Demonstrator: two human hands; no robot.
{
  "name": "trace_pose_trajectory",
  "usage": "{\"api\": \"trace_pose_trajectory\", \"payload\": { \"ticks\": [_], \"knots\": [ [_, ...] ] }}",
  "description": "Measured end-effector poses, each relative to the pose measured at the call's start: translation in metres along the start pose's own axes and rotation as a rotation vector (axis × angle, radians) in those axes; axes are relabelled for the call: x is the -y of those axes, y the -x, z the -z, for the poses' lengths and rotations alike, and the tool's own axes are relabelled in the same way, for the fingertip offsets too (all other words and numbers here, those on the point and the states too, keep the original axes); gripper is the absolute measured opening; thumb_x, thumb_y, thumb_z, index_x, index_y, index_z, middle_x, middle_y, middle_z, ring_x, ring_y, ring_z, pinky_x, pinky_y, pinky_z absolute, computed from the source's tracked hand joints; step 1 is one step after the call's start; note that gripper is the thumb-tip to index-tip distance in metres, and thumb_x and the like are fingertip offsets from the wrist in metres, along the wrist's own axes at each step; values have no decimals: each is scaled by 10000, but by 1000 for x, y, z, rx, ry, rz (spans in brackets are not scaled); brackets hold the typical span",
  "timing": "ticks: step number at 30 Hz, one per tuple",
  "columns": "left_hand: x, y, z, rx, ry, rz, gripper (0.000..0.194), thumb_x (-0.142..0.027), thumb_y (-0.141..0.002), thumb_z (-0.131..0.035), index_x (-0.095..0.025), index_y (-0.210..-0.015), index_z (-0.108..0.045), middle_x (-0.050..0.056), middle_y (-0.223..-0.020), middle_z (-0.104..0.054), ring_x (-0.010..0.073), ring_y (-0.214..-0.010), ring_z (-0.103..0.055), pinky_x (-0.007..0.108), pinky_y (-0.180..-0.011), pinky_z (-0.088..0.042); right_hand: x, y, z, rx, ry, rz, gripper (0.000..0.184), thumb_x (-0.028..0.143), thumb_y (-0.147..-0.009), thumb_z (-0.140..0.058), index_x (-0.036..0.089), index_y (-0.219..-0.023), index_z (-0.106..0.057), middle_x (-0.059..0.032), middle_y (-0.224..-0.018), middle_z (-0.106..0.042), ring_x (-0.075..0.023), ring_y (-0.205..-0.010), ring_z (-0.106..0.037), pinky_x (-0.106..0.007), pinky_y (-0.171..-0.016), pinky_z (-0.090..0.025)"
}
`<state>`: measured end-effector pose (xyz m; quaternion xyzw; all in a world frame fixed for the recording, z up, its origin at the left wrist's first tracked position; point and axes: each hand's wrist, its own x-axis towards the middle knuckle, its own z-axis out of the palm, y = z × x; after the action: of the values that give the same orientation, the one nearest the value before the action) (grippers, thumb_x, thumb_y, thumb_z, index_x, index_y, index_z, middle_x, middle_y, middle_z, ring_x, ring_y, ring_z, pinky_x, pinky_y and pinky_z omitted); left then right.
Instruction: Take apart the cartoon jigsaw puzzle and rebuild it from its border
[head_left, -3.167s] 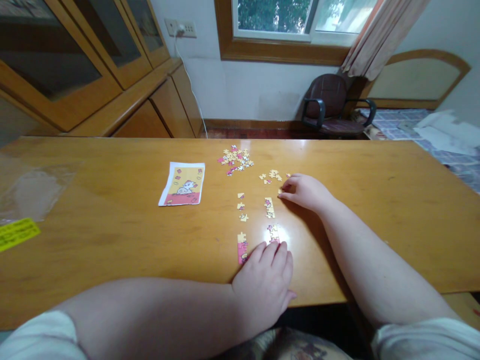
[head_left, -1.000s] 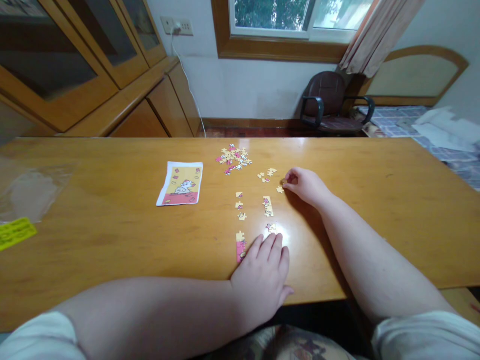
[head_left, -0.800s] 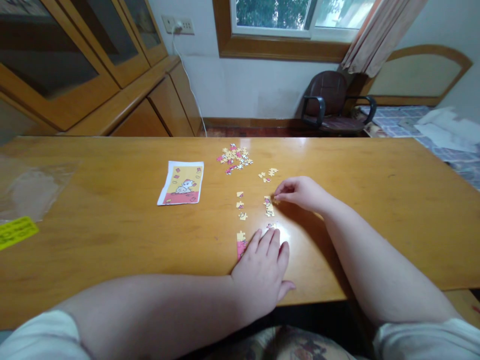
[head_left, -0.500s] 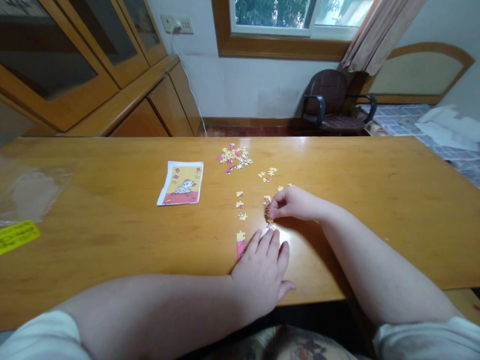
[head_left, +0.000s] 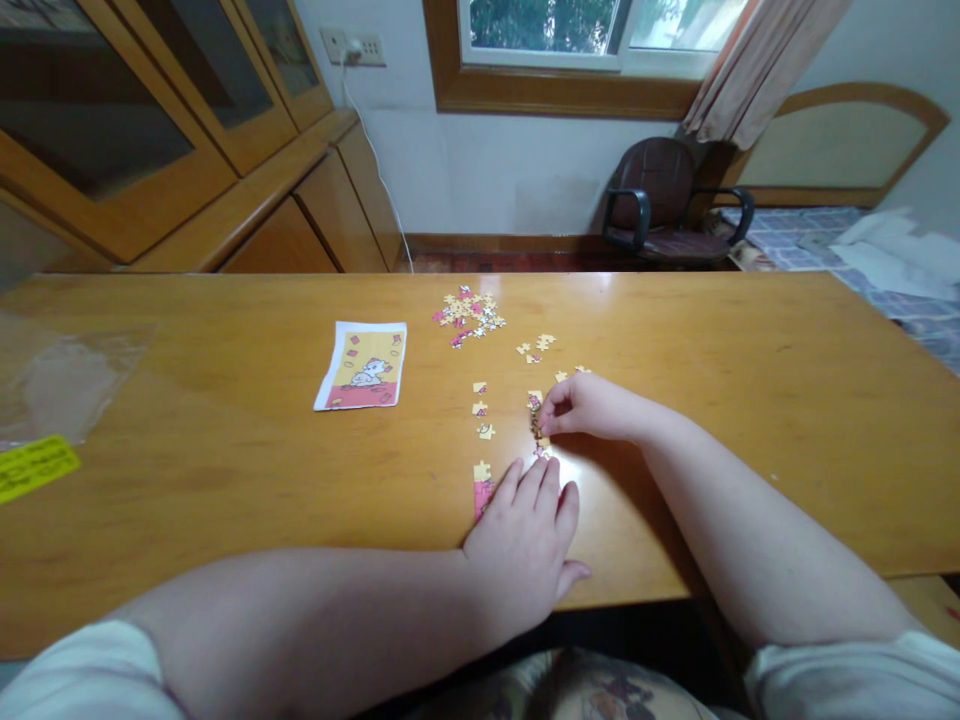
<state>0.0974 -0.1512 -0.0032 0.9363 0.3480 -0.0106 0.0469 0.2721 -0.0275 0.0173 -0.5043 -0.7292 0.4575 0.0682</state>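
Note:
My right hand (head_left: pixel 592 407) is pinched closed on a small strip of joined puzzle pieces (head_left: pixel 535 418) in the middle of the wooden table (head_left: pixel 225 470). My left hand (head_left: pixel 529 540) lies flat near the table's front edge, fingers stretched out over a pink and yellow joined strip (head_left: pixel 481 488). Three single pieces (head_left: pixel 481 409) lie in a column just left of my right hand. A heap of loose pieces (head_left: pixel 469 312) sits farther back, with a few more (head_left: pixel 537 347) beside it. The puzzle's reference picture (head_left: pixel 363 378) lies flat to the left.
A clear plastic bag (head_left: pixel 64 375) and a yellow label (head_left: pixel 34 466) lie at the table's left end. Wooden cabinets (head_left: pixel 150 120) stand to the left. A dark office chair (head_left: pixel 660 205) stands beyond the table under the window (head_left: pixel 600 30).
My right hand came back from the loose pieces at the far right toward me and closed on the short strip of joined pieces. My left hand stayed flat in place.

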Motion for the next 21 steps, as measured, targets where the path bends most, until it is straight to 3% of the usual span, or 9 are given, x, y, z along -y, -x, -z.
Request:
{"api": "trace_pose_trajectory", "payload": {
  "ticks": [16, 21],
  "knots": [
    [0, 0, 1, 5, 9, 6, 739, -630, -886, -448, -96, -1397, -434, 225, -1455, -433, 348, -1362, -376, 502, -1120, -270, 2, 0, -5, -62, 102, 0, 69, 210, -687, -665, 195, -731, -716, -6, -704, -710, -147, -652, -615, -257, -644, -447],
    [0, 1, 1, 11, 9, 7, 731, -622, -886, -459, -100, -1396, -431, 225, -1452, -435, 352, -1367, -370, 502, -1121, -269, 1, 4, 4, 30, -119, 66, 106, 278, -694, -673, 180, -730, -692, -17, -737, -708, -154, -697, -620, -273, -704, -468]
  ]
}}
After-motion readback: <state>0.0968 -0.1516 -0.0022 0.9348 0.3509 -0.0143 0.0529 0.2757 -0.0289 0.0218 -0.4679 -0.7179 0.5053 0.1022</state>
